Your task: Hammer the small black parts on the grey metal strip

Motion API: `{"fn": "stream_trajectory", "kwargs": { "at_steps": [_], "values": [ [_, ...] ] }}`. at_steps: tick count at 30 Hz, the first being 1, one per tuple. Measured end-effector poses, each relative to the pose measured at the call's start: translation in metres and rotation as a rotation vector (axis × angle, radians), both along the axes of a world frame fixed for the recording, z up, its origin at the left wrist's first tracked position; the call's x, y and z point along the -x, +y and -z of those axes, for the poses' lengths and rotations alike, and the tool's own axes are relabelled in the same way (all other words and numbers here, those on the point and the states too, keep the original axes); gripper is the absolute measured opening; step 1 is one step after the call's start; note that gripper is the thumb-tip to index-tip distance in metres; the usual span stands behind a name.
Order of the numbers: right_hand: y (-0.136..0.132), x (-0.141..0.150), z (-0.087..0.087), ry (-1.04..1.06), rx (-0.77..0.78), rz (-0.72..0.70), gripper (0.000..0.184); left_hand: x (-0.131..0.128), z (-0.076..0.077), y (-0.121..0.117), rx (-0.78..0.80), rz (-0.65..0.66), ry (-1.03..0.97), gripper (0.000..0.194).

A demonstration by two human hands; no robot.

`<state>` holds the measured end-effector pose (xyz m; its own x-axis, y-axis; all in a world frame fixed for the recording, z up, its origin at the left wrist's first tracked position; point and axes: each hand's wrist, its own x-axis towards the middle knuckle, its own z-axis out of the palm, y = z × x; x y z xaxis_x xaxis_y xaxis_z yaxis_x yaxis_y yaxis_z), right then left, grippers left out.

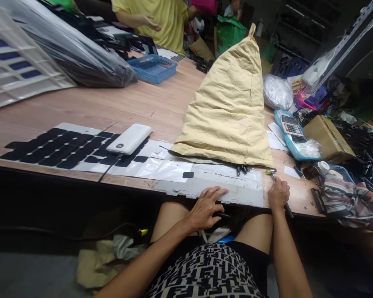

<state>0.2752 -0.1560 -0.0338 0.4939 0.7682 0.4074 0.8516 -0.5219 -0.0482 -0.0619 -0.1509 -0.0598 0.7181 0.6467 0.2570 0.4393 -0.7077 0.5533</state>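
My right hand (pixel 279 193) is closed round a small hammer (pixel 271 171) at the table's front edge. The hammer's head, metal with a yellow part, points away from me, and its black handle end sticks out below the fist. My left hand (pixel 207 208) rests at the edge of a clear plastic sheet (pixel 250 194), some fingers stretched over it. Its thumb and a finger close on a dark, slim piece (pixel 226 215), partly hidden against the dark gap below the table. Several small black cylindrical parts (pixel 244 169) lie beyond the sheet, before a pale yellow cloth bag (pixel 226 103).
A white power bank (pixel 129 139) sits on a sheet with black patches (pixel 56 145) at left. Farther back are a blue basket (pixel 155 68) and a person in a yellow shirt (pixel 155 20). A calculator (pixel 292 126), cardboard box (pixel 328 138) and striped cloth (pixel 345 196) crowd the right.
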Motion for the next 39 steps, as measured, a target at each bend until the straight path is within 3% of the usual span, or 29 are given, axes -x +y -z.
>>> {"fn": "stream_trajectory", "kwargs": {
  "at_steps": [5,11,16,19,22,28,35,39],
  "values": [
    [0.000,0.002,-0.001,0.010,0.010,0.000,0.037,-0.016,-0.007,-0.003,0.027,-0.153,-0.105,0.018],
    [-0.001,0.002,0.002,0.025,-0.004,-0.013,0.037,-0.072,-0.033,0.061,0.211,-0.520,-0.197,0.017],
    [-0.002,0.001,0.004,0.028,-0.002,-0.022,0.037,-0.114,-0.043,0.104,0.331,-0.659,0.029,0.021],
    [-0.002,0.001,0.003,0.025,0.011,-0.015,0.037,-0.110,-0.043,0.109,0.339,-0.639,0.104,0.021],
    [-0.002,0.002,0.003,0.028,0.015,-0.011,0.037,-0.086,-0.037,0.106,0.317,-0.574,0.115,0.015],
    [-0.002,0.005,-0.001,0.035,0.005,-0.001,0.037,-0.037,-0.012,0.098,0.243,-0.308,-0.014,0.017],
    [-0.004,0.005,-0.012,0.178,-0.020,-0.009,0.038,-0.035,-0.001,0.095,0.202,-0.281,-0.077,0.022],
    [-0.019,0.027,-0.024,0.324,-0.183,-0.104,0.040,-0.034,-0.004,0.096,0.216,-0.266,-0.084,0.020]
  ]
}}
